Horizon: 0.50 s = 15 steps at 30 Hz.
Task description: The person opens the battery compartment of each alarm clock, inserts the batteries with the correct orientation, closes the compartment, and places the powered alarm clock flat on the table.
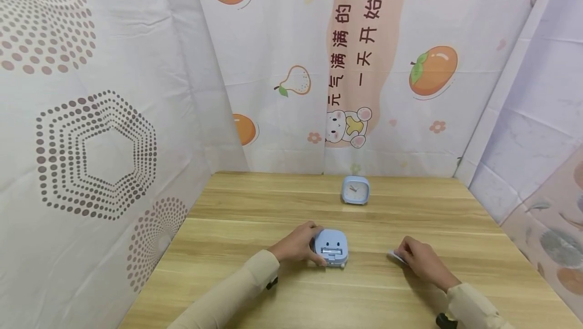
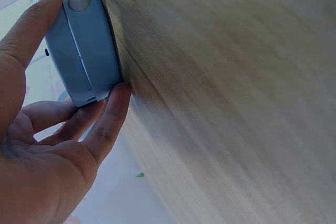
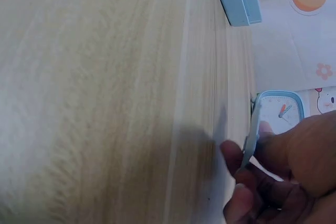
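Observation:
A light blue alarm clock (image 1: pixel 331 240) lies on the table with its back up. Its battery compartment (image 1: pixel 331 251) is uncovered, and something pale and shiny shows inside, too small to make out. My left hand (image 1: pixel 297 244) grips this clock from its left side. In the left wrist view, the thumb is on one edge of the clock (image 2: pixel 84 51) and the fingers are at another. Off to the right, my right hand (image 1: pixel 422 260) pinches a thin light blue battery cover (image 3: pixel 253 136) between thumb and fingers, just above the table.
A second light blue alarm clock (image 1: pixel 356 190) stands upright at the back, its white face forward. The wood-grain table (image 1: pixel 255 202) meets a fruit-print curtain (image 1: pixel 282 131) behind, with more printed curtains at left and right.

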{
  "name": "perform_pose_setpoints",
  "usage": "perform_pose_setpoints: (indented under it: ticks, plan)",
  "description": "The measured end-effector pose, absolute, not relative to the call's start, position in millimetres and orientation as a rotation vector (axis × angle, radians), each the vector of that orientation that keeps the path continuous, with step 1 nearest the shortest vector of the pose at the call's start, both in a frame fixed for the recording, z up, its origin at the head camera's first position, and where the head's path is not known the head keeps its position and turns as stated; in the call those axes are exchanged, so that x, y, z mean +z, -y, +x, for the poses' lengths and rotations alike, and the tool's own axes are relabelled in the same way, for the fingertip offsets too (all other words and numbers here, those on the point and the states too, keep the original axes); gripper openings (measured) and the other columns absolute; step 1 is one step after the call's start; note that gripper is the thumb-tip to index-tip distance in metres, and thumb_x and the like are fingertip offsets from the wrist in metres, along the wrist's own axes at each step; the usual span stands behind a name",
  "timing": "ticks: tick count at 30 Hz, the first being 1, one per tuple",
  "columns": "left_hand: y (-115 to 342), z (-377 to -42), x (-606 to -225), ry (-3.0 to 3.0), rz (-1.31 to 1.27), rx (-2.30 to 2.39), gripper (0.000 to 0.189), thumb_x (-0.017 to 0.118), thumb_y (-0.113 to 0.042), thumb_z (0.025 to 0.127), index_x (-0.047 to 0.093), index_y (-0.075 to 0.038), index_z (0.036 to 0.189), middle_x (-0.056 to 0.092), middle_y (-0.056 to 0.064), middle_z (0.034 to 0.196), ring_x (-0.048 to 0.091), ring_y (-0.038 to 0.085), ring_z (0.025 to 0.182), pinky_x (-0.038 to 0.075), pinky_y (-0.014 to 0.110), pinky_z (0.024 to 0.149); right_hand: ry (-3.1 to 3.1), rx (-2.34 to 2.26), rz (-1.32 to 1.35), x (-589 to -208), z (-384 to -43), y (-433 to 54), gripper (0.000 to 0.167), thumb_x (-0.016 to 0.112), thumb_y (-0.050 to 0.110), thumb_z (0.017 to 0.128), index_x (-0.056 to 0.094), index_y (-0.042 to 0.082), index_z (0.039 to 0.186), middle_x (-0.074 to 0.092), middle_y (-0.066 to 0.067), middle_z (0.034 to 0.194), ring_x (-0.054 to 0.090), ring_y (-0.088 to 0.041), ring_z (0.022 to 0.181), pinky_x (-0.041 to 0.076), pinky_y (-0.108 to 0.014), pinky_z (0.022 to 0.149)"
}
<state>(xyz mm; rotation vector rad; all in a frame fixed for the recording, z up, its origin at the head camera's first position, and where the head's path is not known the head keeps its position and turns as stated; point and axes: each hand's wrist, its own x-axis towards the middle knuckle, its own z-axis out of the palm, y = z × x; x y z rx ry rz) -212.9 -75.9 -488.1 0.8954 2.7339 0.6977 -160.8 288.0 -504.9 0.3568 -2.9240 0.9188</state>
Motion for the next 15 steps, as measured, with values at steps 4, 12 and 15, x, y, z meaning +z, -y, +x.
perform_pose_setpoints:
  ticks: [4, 12, 15]
  plan:
    - [75, -212, -488, -2.734, 0.901, 0.693, 0.100, 0.091, -0.051, 0.072, 0.051, -0.003, 0.150, 0.055, 0.002, 0.130, 0.052, 0.009, 0.113, 0.047, 0.028, 0.102, 2.949, 0.998, 0.321, -502, -160, -288, 0.010, 0.074, 0.017, 0.095, 0.068, 0.014, 0.089, 0.066, 0.006, 0.084, 0.056, -0.010, 0.077, 0.046, -0.027, 0.068]
    - [76, -214, -491, -2.741, 0.904, 0.683, 0.101, 0.090, -0.053, 0.072, 0.050, -0.003, 0.151, 0.055, 0.002, 0.131, 0.052, 0.009, 0.113, 0.047, 0.028, 0.102, 2.970, 1.227, 0.208, -493, -159, -286, 0.018, 0.076, 0.026, 0.094, 0.078, 0.010, 0.103, 0.075, -0.004, 0.103, 0.061, -0.016, 0.088, 0.051, -0.027, 0.069]
    - [76, -214, -490, -2.744, 0.912, 0.682, 0.101, 0.090, -0.053, 0.072, 0.050, -0.003, 0.151, 0.055, 0.002, 0.130, 0.052, 0.009, 0.113, 0.047, 0.028, 0.102, 2.968, 1.340, 0.184, -490, -158, -286, 0.018, 0.075, 0.022, 0.095, 0.078, 0.008, 0.105, 0.073, -0.004, 0.102, 0.059, -0.017, 0.085, 0.050, -0.026, 0.065]
